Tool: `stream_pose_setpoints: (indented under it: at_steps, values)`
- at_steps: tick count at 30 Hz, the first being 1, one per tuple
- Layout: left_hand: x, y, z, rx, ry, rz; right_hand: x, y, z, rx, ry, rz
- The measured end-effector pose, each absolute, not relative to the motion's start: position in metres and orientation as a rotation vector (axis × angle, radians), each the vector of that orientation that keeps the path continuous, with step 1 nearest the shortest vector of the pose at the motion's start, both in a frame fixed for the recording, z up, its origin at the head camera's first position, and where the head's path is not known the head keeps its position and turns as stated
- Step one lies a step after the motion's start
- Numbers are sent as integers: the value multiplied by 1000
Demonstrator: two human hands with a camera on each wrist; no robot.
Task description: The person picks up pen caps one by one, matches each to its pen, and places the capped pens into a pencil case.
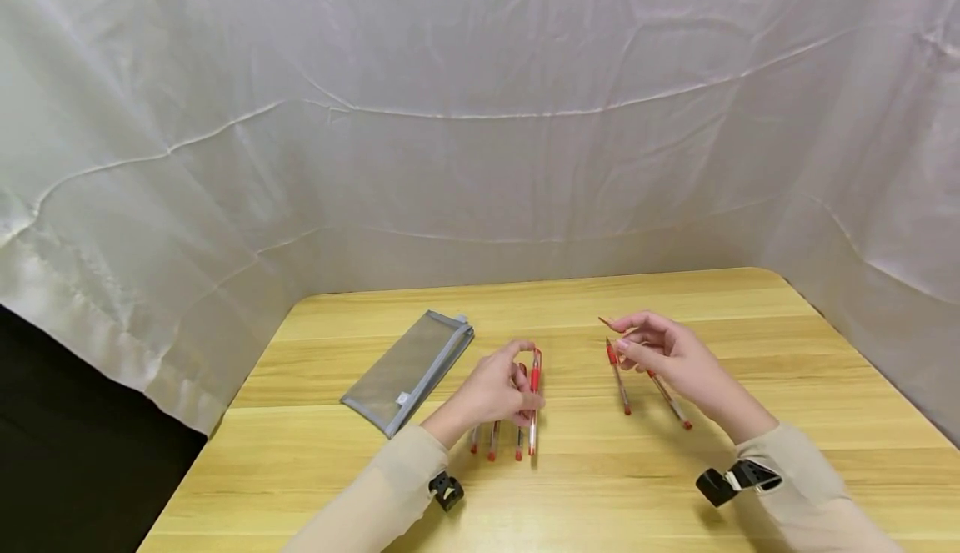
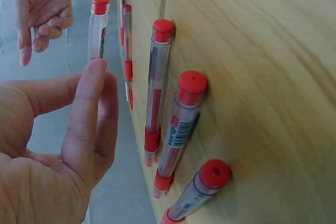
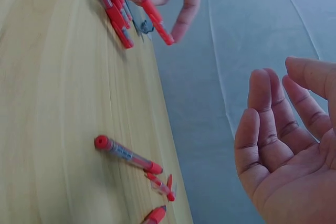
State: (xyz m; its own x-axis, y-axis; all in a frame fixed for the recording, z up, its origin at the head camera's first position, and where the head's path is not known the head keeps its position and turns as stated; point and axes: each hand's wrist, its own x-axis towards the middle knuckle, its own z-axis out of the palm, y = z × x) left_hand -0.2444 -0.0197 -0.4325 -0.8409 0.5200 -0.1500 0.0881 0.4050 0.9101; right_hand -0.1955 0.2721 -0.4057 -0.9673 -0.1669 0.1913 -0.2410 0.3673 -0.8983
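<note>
A wooden table bears a grey mesh pouch, three red pens side by side and, farther right, two more pens.

Left hand pinches red pen, three more pens beside it; right hand near two pens; grey pouch on desk.
</note>
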Motion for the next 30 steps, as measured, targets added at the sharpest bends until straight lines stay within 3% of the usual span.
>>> stream_pose_setpoints:
  at_steps: [30]
  values:
    - [-245,-2,-432,498,2436,1045,-182,302,-421,381,-2482,1695]
